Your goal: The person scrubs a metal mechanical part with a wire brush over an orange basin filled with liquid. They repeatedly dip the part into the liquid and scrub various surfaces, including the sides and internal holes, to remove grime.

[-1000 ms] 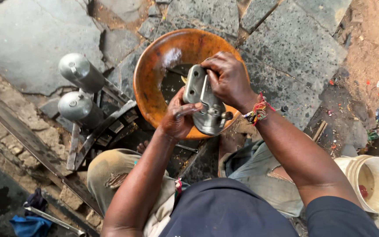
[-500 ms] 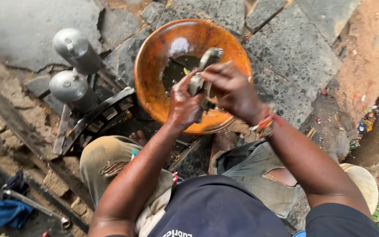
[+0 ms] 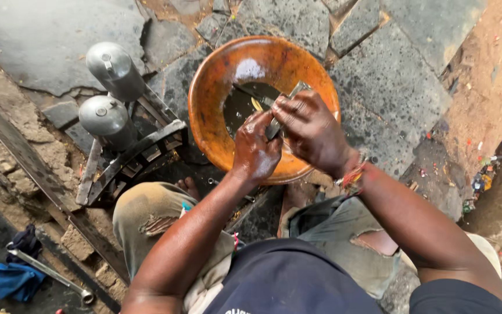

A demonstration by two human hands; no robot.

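Head view, landmark: the orange bowl (image 3: 216, 99), round and glossy, sitting on the stone floor (image 3: 390, 75) in the upper middle of the view, with dark liquid pooled at its bottom.
Left hand (image 3: 255, 148): over the near rim of the bowl, fingers curled tight around the lower end of a grey metal part (image 3: 283, 113); wet and dark with grime.
Right hand (image 3: 312, 131): just beside the left hand, toward the bowl's right rim, closed over the same metal part from above; a red and yellow thread band (image 3: 352, 174) sits on its wrist.
Metal part: held by both hands above the bowl's inside, near the right rim; only its upper tip and a short strip between the hands show, the rest is covered.
Left of the bowl: two grey metal cylinders (image 3: 111, 90), one behind the other, fixed on a dark metal frame (image 3: 129, 154) resting on the floor.
Far lower left of the bowl: a blue cloth (image 3: 10, 279) with a long metal wrench (image 3: 53, 273) lying beside it.
Near side of the bowl: the person's knees in worn grey trousers (image 3: 146, 215), torn at both knees.
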